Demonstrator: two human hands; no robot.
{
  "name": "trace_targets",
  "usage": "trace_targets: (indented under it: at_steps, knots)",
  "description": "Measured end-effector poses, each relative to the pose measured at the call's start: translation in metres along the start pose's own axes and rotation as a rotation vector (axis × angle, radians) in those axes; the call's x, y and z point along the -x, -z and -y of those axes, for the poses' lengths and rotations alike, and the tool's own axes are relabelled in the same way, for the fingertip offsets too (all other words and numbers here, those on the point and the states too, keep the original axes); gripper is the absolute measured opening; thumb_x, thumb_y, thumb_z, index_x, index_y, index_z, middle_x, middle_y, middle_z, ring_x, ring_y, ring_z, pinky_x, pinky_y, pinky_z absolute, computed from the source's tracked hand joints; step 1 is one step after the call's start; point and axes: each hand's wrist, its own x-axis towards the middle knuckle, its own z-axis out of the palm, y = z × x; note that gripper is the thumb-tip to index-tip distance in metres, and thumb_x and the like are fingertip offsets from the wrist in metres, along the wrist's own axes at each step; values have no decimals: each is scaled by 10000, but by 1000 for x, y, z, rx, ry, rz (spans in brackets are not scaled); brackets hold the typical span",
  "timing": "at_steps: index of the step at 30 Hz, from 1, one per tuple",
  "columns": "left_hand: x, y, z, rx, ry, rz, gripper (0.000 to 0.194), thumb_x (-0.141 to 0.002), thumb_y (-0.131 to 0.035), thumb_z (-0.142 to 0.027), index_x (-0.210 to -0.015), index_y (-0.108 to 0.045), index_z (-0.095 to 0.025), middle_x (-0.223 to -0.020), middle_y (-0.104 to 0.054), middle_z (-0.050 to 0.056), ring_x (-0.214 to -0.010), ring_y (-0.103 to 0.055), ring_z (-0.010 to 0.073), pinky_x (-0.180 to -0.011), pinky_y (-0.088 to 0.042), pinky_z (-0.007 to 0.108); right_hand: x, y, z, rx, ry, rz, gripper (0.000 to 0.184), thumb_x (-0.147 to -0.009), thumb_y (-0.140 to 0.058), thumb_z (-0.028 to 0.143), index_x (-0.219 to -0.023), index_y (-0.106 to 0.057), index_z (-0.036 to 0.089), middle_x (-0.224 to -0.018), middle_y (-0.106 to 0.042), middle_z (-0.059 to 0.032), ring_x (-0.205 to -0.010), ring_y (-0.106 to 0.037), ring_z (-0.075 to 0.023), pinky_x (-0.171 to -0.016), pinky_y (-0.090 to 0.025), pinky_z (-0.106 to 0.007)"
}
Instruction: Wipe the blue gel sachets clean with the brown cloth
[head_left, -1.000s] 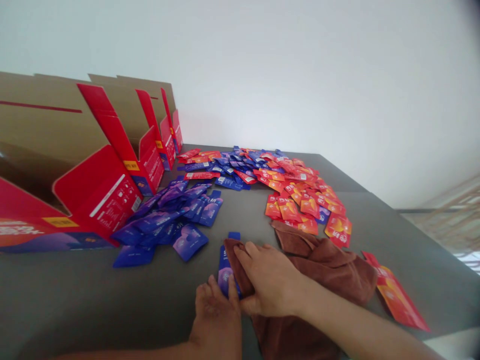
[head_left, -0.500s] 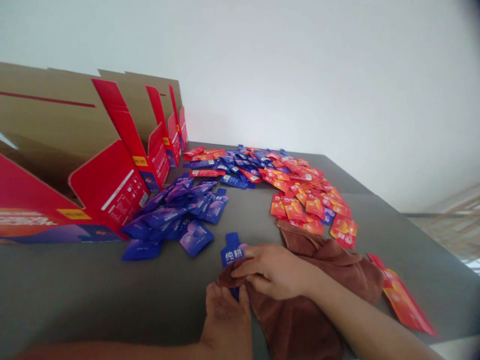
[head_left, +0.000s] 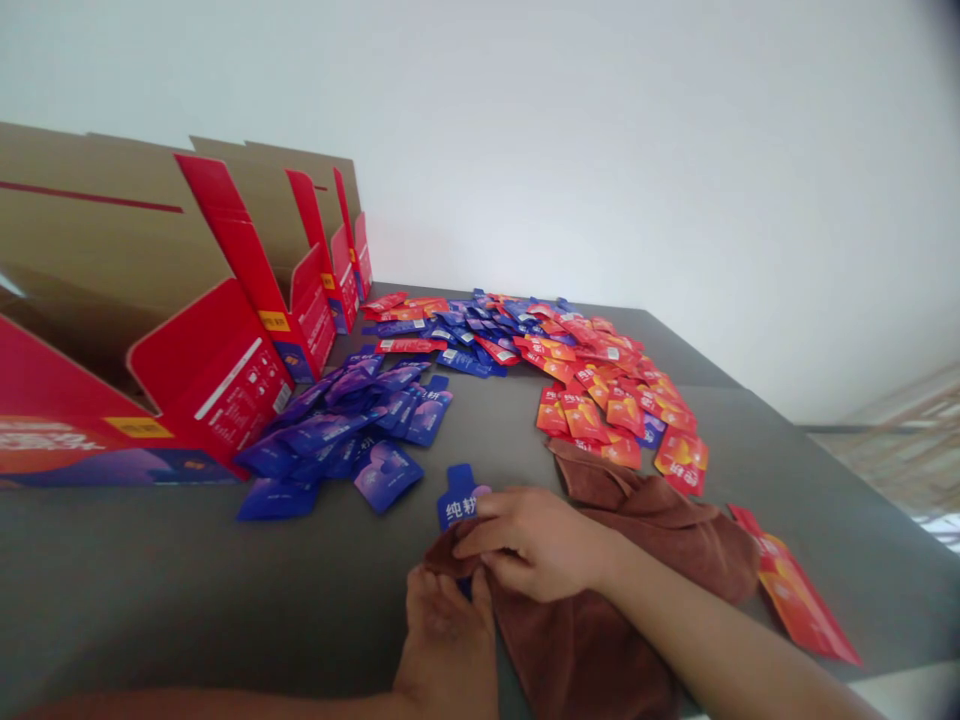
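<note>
Right hand (head_left: 536,545) clutches brown cloth (head_left: 667,530) over the blue pouch (head_left: 456,495); left hand (head_left: 450,635) grasps the pouch's lower end. Red pouch (head_left: 801,595) lies near the table's (head_left: 491,420) right edge

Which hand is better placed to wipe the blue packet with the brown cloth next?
Probably the right hand: its fingers hold the brown cloth over the blue packet, while the left hand sits at the packet's near end.

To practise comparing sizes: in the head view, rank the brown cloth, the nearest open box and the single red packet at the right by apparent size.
1. Nearest open box, cut off by the picture's edge
2. Brown cloth, partly covered
3. Single red packet
</note>
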Motion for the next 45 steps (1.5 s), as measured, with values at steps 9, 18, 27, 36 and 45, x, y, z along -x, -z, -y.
trace_targets:
  at_steps: [9, 18, 27, 36, 45]
  knots:
    - [3, -5, -1, -54, -3, -42, 468, -766, -393, -64, -1193, -511, -214, -1116, -620, 205, -1009, -588, 272, -905, -403, 438, -8, 1, -21, 100, -293, -71, 374, -856, -425, 190, -1212, -518, 251, -958, -567, -41, -858, -516, -152, -739, -349, -249]
    - [1, 3, 1, -57, -14, -10, 461, -753, -402, -55, -1139, -570, -244, -1015, -676, 182, -967, -607, 265, -895, -398, 426, -1, -1, -1, 1, -26, -4, 325, -826, -431, 161, -1093, -594, 251, -962, -595, -25, -863, -523, -147, -736, -363, -244]
    - [3, 5, 3, -143, -36, -22, 483, -774, -393, -44, -1221, -466, -212, -1118, -614, 214, -1000, -592, 273, -880, -424, 421, -4, 2, -17, 106, -285, -62, 374, -854, -414, 185, -1206, -523, 249, -956, -577, -40, -851, -522, -151, -746, -355, -254]
    - [3, 5, 5, -131, -67, -13, 490, -755, -419, -31, -1201, -487, -222, -1083, -643, 195, -1000, -593, 264, -894, -424, 423, -1, -1, -1, 29, -46, -19, 325, -831, -430, 170, -1105, -581, 258, -977, -599, -17, -864, -527, -147, -738, -364, -249]
    - [5, 3, 7, -238, -70, -127, 523, -720, -439, -17, -1185, -506, -246, -1066, -646, 190, -946, -618, 261, -854, -447, 379, -3, 0, -16, 94, -243, -86, 353, -862, -409, 192, -1187, -535, 244, -976, -584, -44, -847, -530, -153, -739, -358, -256]
